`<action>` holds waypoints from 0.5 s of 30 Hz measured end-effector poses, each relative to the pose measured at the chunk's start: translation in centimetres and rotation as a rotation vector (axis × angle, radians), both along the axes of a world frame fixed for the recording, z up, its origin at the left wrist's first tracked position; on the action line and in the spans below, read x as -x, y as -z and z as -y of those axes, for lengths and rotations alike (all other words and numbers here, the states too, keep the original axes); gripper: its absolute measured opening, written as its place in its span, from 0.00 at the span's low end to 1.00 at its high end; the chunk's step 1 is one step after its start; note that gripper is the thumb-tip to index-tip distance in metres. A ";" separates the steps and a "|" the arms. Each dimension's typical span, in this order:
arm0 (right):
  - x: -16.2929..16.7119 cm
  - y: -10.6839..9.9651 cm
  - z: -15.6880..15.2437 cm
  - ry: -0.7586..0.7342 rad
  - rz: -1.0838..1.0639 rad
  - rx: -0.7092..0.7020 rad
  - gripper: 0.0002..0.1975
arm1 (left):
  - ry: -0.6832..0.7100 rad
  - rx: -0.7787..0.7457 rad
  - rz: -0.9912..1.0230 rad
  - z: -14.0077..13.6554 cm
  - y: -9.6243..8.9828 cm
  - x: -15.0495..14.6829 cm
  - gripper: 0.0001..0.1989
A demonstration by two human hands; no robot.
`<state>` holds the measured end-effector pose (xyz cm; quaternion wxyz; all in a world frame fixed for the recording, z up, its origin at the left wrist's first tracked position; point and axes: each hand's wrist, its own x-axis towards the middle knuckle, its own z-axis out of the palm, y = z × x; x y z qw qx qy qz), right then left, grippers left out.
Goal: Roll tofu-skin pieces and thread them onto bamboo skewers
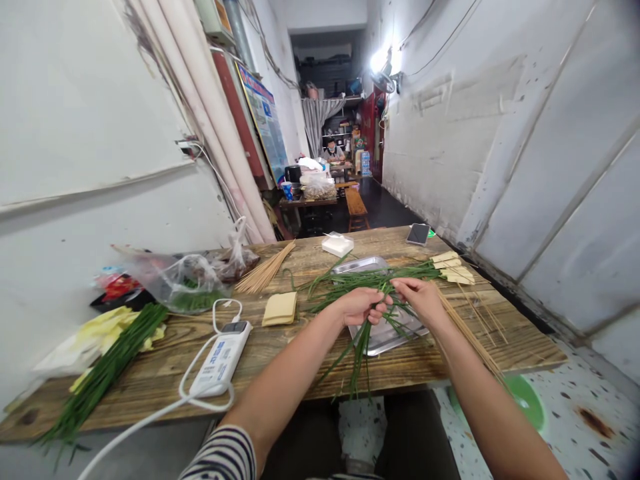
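My left hand [364, 305] is closed around a small bunch of Chinese chives [361, 353], whose ends hang down over the table's front edge. Close beside it, my right hand [415, 299] pinches at the same chives with thumb and fingertips. Beneath both hands lies a metal tray [385, 339], partly covered by chives. More chives [345, 283] spread behind the hands over a second metal tray [363, 265]. To the right, pale tofu-skin pieces on skewers [453, 268] sit at the end of the chives. A stack of square tofu sheets [279, 309] lies left of my left hand.
Loose bamboo skewers [267, 268] lie at the back, with more skewers [470, 333] at the right. A power strip [221, 360] with a white cable, a chive bundle [113, 363] and plastic bags [195, 280] occupy the left. A phone [418, 234] rests at the far edge. Another person [333, 152] sits far back.
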<state>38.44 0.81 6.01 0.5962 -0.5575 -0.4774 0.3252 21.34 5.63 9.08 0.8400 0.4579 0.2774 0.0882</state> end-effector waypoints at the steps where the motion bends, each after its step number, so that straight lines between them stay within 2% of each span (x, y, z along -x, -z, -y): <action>1: 0.0 -0.2 0.0 -0.025 -0.040 0.022 0.18 | 0.005 -0.001 0.003 0.0 0.0 0.0 0.07; 5: 0.0 -0.7 -0.3 -0.165 -0.066 0.121 0.16 | 0.005 0.012 0.010 0.0 0.1 0.1 0.07; 8: -0.5 -0.9 -0.9 -0.160 -0.018 0.119 0.16 | 0.000 0.023 0.015 -0.1 0.0 0.2 0.07; 11: -1.8 -1.6 -2.2 -0.080 0.014 0.071 0.15 | -0.014 0.039 0.014 -0.3 0.1 0.3 0.07; 15: -4.2 -3.9 -4.0 0.187 0.027 -0.027 0.12 | -0.072 0.069 0.000 -0.7 0.7 0.6 0.08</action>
